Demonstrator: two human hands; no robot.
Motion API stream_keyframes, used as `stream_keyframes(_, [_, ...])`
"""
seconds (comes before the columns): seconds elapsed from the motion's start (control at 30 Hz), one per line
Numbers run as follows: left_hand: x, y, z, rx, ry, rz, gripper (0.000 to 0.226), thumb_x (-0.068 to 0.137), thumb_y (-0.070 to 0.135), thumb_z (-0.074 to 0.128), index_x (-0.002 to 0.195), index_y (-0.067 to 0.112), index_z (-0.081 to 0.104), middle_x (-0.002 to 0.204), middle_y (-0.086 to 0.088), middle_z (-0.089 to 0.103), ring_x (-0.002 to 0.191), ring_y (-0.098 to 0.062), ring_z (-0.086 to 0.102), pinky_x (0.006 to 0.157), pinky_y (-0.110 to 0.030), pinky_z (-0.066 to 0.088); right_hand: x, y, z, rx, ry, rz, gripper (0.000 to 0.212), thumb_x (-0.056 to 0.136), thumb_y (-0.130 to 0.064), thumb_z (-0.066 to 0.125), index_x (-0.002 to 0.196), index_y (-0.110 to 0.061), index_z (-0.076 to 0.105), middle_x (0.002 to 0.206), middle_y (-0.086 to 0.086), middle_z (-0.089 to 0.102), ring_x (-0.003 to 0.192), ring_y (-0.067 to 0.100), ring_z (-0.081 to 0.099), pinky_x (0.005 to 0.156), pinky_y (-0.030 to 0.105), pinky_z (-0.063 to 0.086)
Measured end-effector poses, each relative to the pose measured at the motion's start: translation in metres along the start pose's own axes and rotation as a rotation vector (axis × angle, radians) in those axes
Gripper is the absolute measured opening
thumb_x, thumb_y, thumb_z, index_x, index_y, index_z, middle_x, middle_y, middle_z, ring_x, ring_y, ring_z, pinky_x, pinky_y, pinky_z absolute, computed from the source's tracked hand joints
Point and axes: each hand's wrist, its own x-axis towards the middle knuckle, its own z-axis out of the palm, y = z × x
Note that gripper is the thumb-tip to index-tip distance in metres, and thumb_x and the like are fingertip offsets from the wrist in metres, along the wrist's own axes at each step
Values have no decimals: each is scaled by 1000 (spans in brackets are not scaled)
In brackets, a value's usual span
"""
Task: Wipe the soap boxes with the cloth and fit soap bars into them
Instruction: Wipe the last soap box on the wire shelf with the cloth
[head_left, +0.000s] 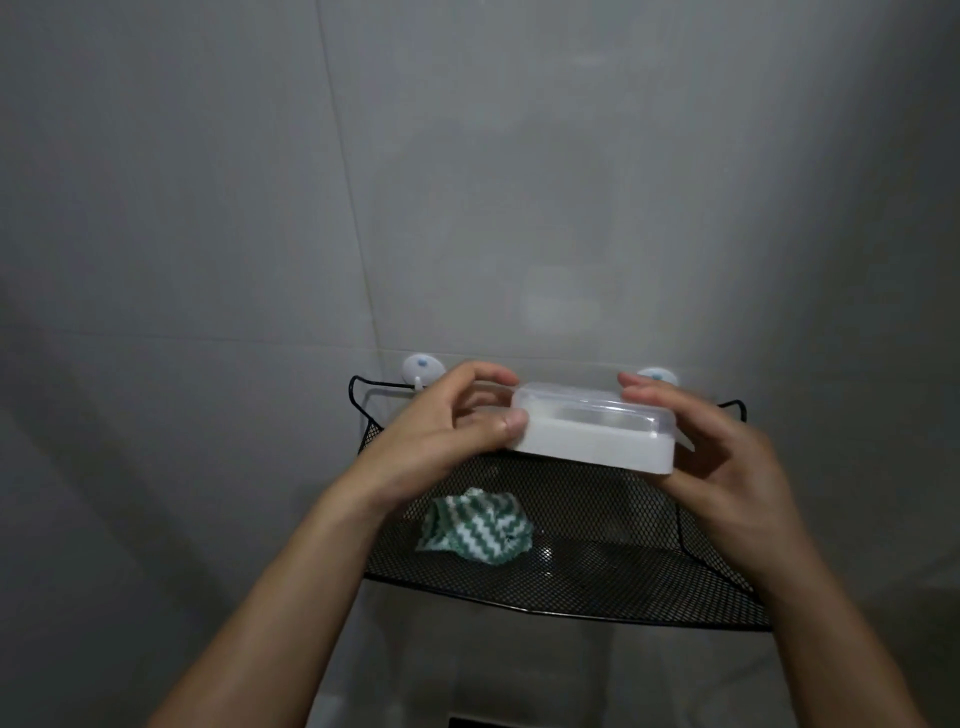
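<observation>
Both hands (447, 431) (727, 457) grip soap box (592, 441) above basket (571, 582).

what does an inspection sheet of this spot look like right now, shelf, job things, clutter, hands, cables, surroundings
surface: black mesh shelf hung on the wall from two white suction hooks.
job's things: white soap box with clear lid, held above the shelf; green and white zigzag cloth lies crumpled on the mesh.
clutter: nothing seen.
hands: left hand grips the box's left end; right hand holds its right end.
cables: nothing seen.
surroundings: grey tiled wall, dim light.
</observation>
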Motion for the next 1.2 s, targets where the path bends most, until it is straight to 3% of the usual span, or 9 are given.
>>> stream_keyframes(0.13, [2, -1, 9, -76, 21, 15, 52, 74, 24, 80, 121, 18, 57, 116, -2, 71, 107, -19, 68, 91, -26, 53, 1, -4, 2, -78, 9, -20, 57, 77, 11, 73, 124, -21, 67, 142, -3, 58, 139, 18, 47, 104, 26, 47])
stream_keyframes(0.23, [1, -3, 9, -75, 39, 43, 56, 70, 27, 83, 120, 18, 59, 118, 1, 70, 110, -17, 67, 94, -28, 53, -1, -3, 3, -96, 6, 36, 70, 76, 13, 75, 133, -24, 61, 143, -5, 56, 136, 16, 49, 100, 19, 47])
stream_keyframes(0.37, [0, -5, 11, -89, 112, 138, 58, 68, 14, 85, 120, 17, 58, 119, 4, 68, 112, -15, 66, 91, -23, 52, -8, -2, -1, 258, -37, 305, 91, 71, -1, 84, 147, -30, 44, 141, -8, 58, 127, 15, 60, 93, 22, 53])
stream_keyframes(0.57, [-3, -10, 17, 18, 62, 190, 70, 71, 10, 83, 131, 25, 53, 130, 7, 59, 124, -12, 57, 100, -24, 48, -6, 0, 3, 269, 30, 401, 79, 62, -10, 84, 136, -15, 56, 134, 1, 65, 112, 27, 69, 87, 28, 57])
stream_keyframes(0.73, [-5, -15, 12, -40, 2, 169, 66, 72, 5, 81, 130, 25, 55, 130, 5, 61, 125, -13, 57, 101, -26, 49, -9, -1, 0, 272, 78, 395, 83, 58, -7, 86, 134, -20, 56, 132, -9, 65, 106, 28, 72, 79, 26, 59])
stream_keyframes(0.83, [-3, -18, 13, -54, 16, 173, 61, 73, 14, 81, 127, 25, 57, 129, 5, 62, 123, -14, 58, 96, -28, 52, -9, 1, 0, 292, 70, 397, 85, 59, -4, 86, 137, -20, 55, 136, -4, 63, 106, 33, 71, 81, 31, 59])
stream_keyframes(1.03, [6, -11, 14, -63, 216, 44, 38, 85, 61, 63, 107, 30, 69, 108, 0, 72, 95, -16, 71, 70, -37, 62, -14, 4, 0, 372, -32, 448, 93, 61, 10, 81, 140, -24, 48, 124, 18, 69, 103, 40, 71, 83, 37, 60])
stream_keyframes(1.13, [14, -6, 23, -141, 351, -54, 43, 97, 51, 48, 95, 18, 75, 78, -1, 74, 65, -10, 68, 52, -26, 55, -13, 3, 5, 373, -54, 443, 93, 62, 12, 78, 140, -27, 47, 123, 19, 69, 104, 39, 70, 81, 37, 60])
stream_keyframes(1.2, [16, -5, 27, -170, 383, -79, 44, 102, 41, 46, 93, 8, 74, 72, -1, 74, 57, -8, 65, 47, -21, 51, -12, 3, 7, 379, -49, 446, 94, 62, 11, 80, 140, -29, 48, 125, 19, 68, 106, 41, 69, 83, 38, 60])
